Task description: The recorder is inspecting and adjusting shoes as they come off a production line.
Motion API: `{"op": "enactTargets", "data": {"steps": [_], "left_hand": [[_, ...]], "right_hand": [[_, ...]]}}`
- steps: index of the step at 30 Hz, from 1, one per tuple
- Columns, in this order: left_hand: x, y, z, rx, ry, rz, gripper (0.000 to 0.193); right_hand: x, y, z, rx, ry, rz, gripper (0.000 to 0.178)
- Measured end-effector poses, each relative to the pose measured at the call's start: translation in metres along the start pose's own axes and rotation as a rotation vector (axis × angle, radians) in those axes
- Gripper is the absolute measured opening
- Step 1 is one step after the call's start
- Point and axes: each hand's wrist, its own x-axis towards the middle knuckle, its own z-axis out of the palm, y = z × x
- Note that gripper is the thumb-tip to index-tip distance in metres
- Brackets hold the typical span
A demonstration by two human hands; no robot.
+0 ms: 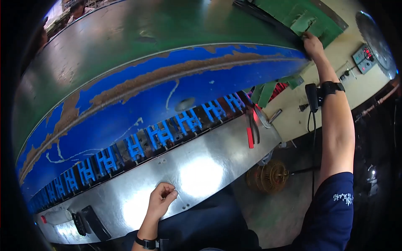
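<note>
My left hand [162, 200] is above the shiny metal tabletop [138, 184] near its front edge. Its fingers are curled into a pinch, and whatever may be between them is too small to name. Far up to the right, my right arm is stretched out, and my right hand [313, 45] closes on something at the edge of a green metal housing [322, 25]; the fingers hide what it is. Between the hands runs a long blue beam [146, 88] with worn, brown-scraped paint. A row of blue clamp-like fittings [159, 136] lines the gap beneath it.
Pliers [251, 130] with a red handle lie at the table's right end. At the left end are a clear bottle [57, 217] and a dark flat object [95, 224]. A brass-coloured fan [268, 176] stands below, and a control box [363, 58] hangs at right. People show far left.
</note>
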Motion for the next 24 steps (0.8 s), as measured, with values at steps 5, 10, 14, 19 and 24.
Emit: {"op": "enactTargets", "data": {"steps": [5, 10, 14, 19, 24], "left_hand": [[0.011, -0.006, -0.005, -0.010, 0.014, 0.008, 0.015], [0.004, -0.009, -0.003, 0.044, 0.008, 0.016, 0.015], [0.004, -0.007, 0.000, 0.001, -0.025, 0.074, 0.015], [0.003, -0.002, 0.001, -0.026, -0.041, 0.097, 0.014], [-0.005, 0.003, -0.007, -0.041, -0.027, 0.139, 0.016]], "right_hand": [[0.035, 0.017, 0.029, -0.120, -0.109, -0.087, 0.052], [0.004, -0.021, 0.007, -0.098, -0.099, -0.005, 0.057], [-0.016, -0.033, -0.019, -0.035, -0.034, -0.026, 0.065], [-0.138, -0.054, -0.074, 0.407, 0.302, -0.030, 0.061], [-0.391, -0.099, -0.063, 0.702, 0.234, -0.169, 0.028]]}}
